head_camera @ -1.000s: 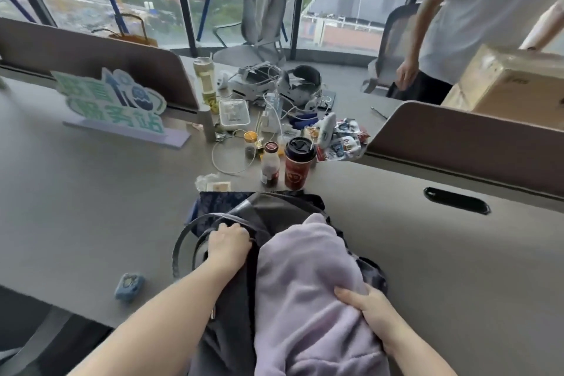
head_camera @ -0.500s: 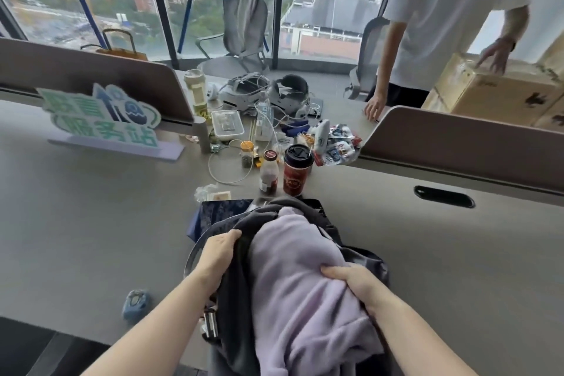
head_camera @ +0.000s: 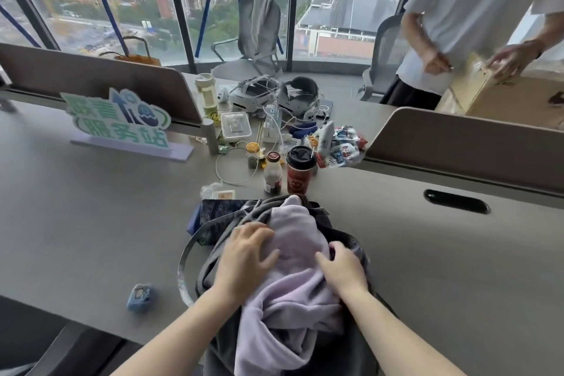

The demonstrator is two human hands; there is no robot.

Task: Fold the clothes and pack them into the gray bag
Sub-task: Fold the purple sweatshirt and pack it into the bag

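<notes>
Hands both on the lilac garment (head_camera: 294, 256), forearms coming in from the near edge of the tabletop (head_camera: 91, 207). Left hand (head_camera: 245, 256) lies flat on the garment's left side, fingers spread and straight, pressing, not gripping. Right hand (head_camera: 343, 268) sits on the right side, thumb out across the fabric, fingers curled down between the garment and the bag wall; cannot tell if they pinch anything.

Gray bag (head_camera: 351, 348) sits at the near edge, centre, mouth up, partly hanging over the edge. Garment is half in: upper end tucked toward the far side of the opening, lower end bunched and spilling out toward the near edge. One gray strap (head_camera: 183, 265) loops out left on the tabletop.

Counts: one lilac garment, one dark patterned cloth (head_camera: 213, 217) flat just beyond the bag's left side, touching it. One red cup with black lid (head_camera: 300, 174), one small bottle with red cap (head_camera: 272, 172) just left of it, both near the bag's far side. One small blue object (head_camera: 140, 298) near the near edge, left of the strap. One green sign (head_camera: 122, 122) at far left. One other person (head_camera: 476, 15) at the far right behind a divider, hands on a cardboard box (head_camera: 503, 94).
</notes>
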